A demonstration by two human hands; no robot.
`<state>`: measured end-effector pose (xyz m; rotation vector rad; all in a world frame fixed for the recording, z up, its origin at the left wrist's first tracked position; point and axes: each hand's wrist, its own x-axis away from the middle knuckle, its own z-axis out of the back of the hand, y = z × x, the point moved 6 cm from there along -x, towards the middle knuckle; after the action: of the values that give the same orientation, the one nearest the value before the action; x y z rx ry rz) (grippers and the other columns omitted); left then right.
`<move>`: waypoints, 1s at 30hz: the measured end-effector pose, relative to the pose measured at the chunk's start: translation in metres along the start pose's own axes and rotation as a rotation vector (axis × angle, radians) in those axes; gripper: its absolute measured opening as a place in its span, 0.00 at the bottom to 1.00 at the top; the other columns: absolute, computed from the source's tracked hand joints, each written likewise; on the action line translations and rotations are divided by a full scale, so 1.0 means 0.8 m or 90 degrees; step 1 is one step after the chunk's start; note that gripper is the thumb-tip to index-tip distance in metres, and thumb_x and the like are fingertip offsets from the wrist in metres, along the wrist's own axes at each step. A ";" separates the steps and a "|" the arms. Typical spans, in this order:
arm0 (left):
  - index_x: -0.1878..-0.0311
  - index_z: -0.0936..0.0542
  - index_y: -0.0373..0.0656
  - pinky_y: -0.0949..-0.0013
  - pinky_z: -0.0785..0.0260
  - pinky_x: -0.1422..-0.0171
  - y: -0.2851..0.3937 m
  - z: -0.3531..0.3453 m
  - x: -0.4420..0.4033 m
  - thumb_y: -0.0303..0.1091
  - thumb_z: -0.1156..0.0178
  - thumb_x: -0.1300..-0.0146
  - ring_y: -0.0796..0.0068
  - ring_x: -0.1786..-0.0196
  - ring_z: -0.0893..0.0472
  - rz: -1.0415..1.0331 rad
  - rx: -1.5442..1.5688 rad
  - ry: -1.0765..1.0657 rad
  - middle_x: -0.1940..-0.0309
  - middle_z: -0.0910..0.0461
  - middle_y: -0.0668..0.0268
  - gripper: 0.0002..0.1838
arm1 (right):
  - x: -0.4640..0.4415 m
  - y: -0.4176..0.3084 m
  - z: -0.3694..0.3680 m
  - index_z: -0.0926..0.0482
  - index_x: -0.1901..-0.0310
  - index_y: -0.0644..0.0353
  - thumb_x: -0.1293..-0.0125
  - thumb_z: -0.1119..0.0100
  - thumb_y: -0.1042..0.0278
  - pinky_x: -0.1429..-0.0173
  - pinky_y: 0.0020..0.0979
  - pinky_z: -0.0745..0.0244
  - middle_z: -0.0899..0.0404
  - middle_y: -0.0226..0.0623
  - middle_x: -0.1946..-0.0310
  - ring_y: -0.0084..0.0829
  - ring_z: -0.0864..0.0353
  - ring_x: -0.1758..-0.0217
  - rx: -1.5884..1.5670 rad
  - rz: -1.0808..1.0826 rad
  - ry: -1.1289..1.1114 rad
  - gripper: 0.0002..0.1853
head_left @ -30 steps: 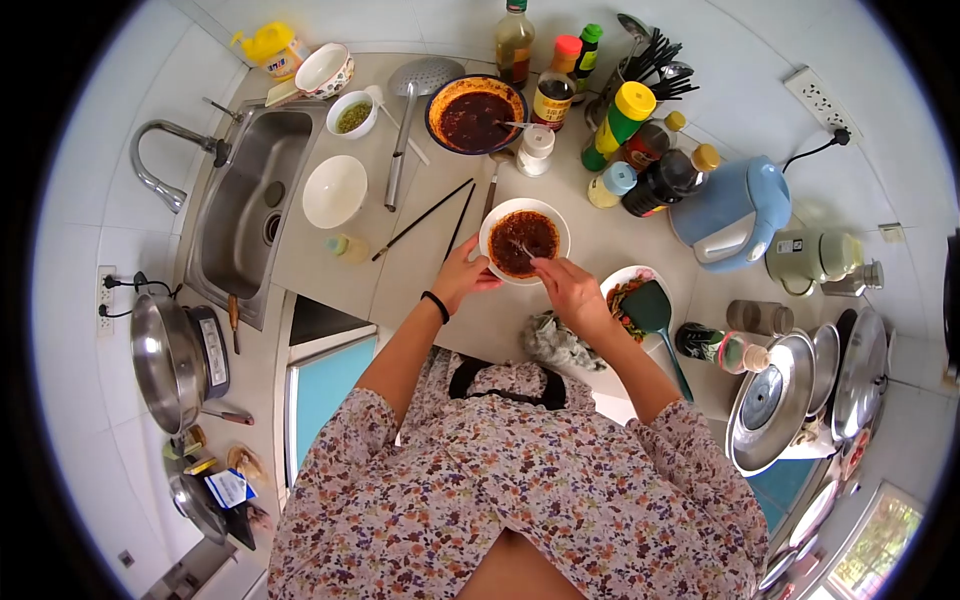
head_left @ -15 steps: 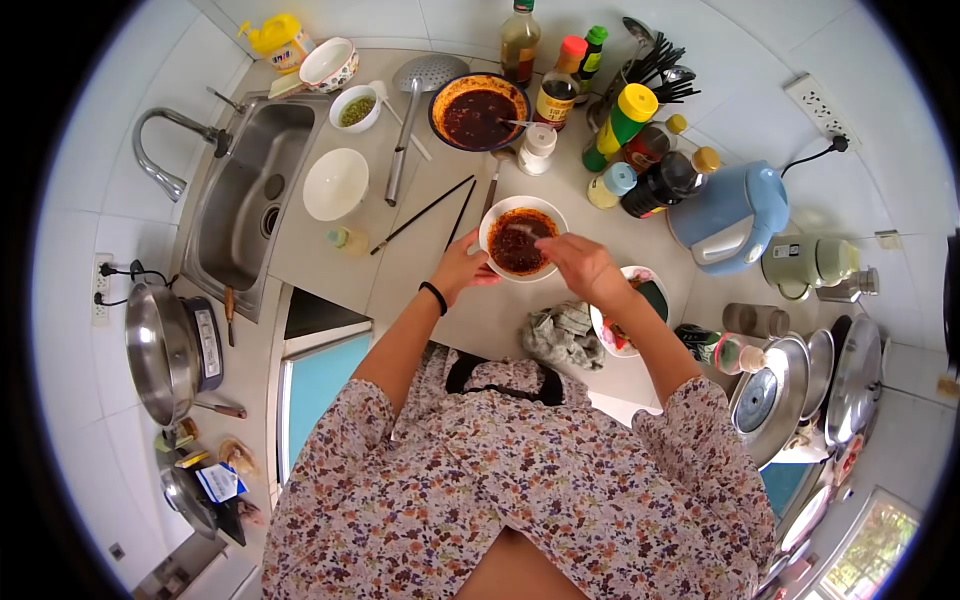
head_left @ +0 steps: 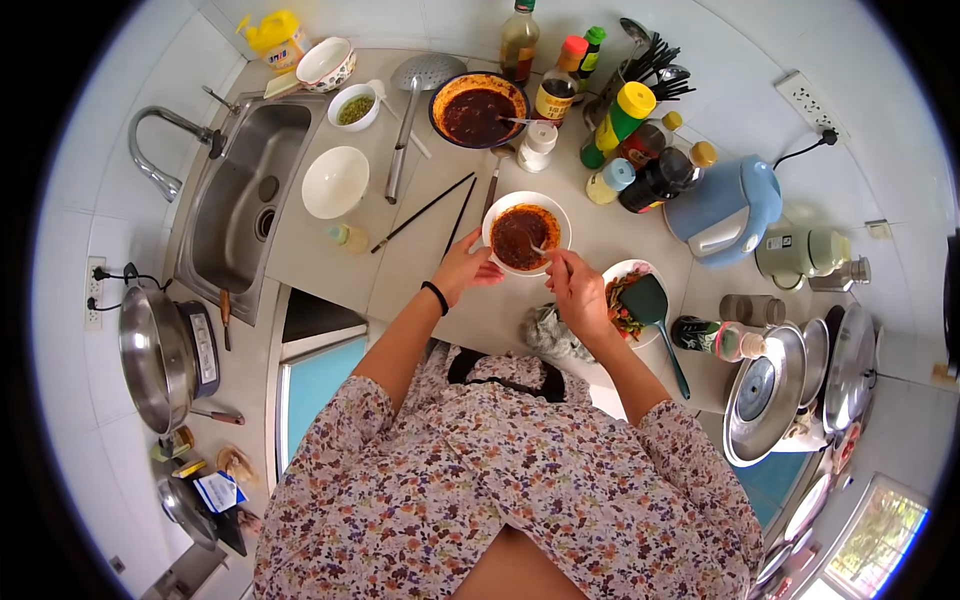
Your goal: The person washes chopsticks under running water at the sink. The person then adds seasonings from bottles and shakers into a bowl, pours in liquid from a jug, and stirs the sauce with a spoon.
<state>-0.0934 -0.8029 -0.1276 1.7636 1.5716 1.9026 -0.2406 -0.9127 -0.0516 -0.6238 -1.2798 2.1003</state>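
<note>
My left hand point(head_left: 465, 268) grips the left side of a white bowl point(head_left: 528, 198) that holds dark red chili sauce point(head_left: 516, 232). The fingers of my right hand point(head_left: 580, 290) close around the handle of a spoon point(head_left: 540, 250), whose tip dips into the sauce. Below my right hand lies a crumpled grey cloth point(head_left: 552, 335), partly covered by it. Close by on the right, a dark green spatula point(head_left: 643, 300) rests across a plate point(head_left: 630, 264) of cooked food. Left of the bowl lie two dark chopsticks point(head_left: 425, 212).
A larger bowl of sauce point(head_left: 436, 108), a skimmer point(head_left: 428, 72) and a white bowl point(head_left: 336, 183) stand toward the back. Several bottles point(head_left: 616, 122) and a blue kettle point(head_left: 725, 210) line the right rear. The sink point(head_left: 228, 270) is at left, steel pans point(head_left: 790, 400) at right.
My right hand has moved down and slightly right, so the spoon shows more clearly in the sauce. The plate and spatula are less covered by my forearm. My left hand stays at the bowl.
</note>
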 end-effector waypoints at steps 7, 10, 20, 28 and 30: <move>0.32 0.51 0.46 0.70 0.24 0.64 -0.008 0.018 0.019 0.33 0.51 0.37 0.68 0.68 0.20 -0.016 0.035 0.040 0.68 0.23 0.55 0.32 | -0.003 0.023 -0.004 0.26 0.59 0.66 0.39 0.47 0.75 0.69 0.35 0.24 0.22 0.50 0.70 0.44 0.21 0.73 0.111 0.127 0.026 0.08; 0.35 0.43 0.45 0.73 0.27 0.66 -0.012 0.039 0.033 0.34 0.50 0.37 0.72 0.70 0.21 -0.050 -0.084 0.098 0.68 0.23 0.59 0.27 | -0.011 0.022 -0.003 0.26 0.59 0.67 0.37 0.49 0.73 0.71 0.31 0.25 0.22 0.47 0.72 0.37 0.21 0.76 0.024 0.050 0.063 0.08; 0.58 0.25 0.45 0.72 0.30 0.70 -0.024 0.026 0.032 0.30 0.45 0.44 0.74 0.74 0.22 -0.293 -0.482 -0.006 0.72 0.22 0.63 0.10 | -0.013 0.037 -0.010 0.25 0.59 0.69 0.33 0.55 0.67 0.73 0.24 0.26 0.24 0.37 0.79 0.23 0.24 0.80 -0.188 -0.123 0.040 0.13; 0.53 0.24 0.58 0.58 0.43 0.41 -0.069 -0.173 0.046 0.34 0.40 0.50 0.70 0.41 0.37 -0.640 -0.879 -0.389 0.45 0.31 0.72 0.18 | -0.020 0.071 -0.003 0.26 0.57 0.68 0.32 0.56 0.65 0.69 0.23 0.25 0.23 0.39 0.74 0.25 0.22 0.75 -0.341 -0.263 0.035 0.14; 0.55 0.24 0.59 0.57 0.42 0.42 -0.081 -0.166 0.035 0.34 0.40 0.51 0.67 0.41 0.38 -0.560 -0.936 -0.415 0.47 0.30 0.72 0.17 | -0.012 0.082 0.001 0.27 0.55 0.67 0.33 0.56 0.67 0.67 0.23 0.25 0.22 0.40 0.72 0.26 0.21 0.72 -0.364 -0.302 0.017 0.13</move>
<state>-0.2407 -0.8321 -0.1276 0.6436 0.2629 1.1345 -0.2503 -0.9438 -0.1093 -0.5076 -1.8203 1.3396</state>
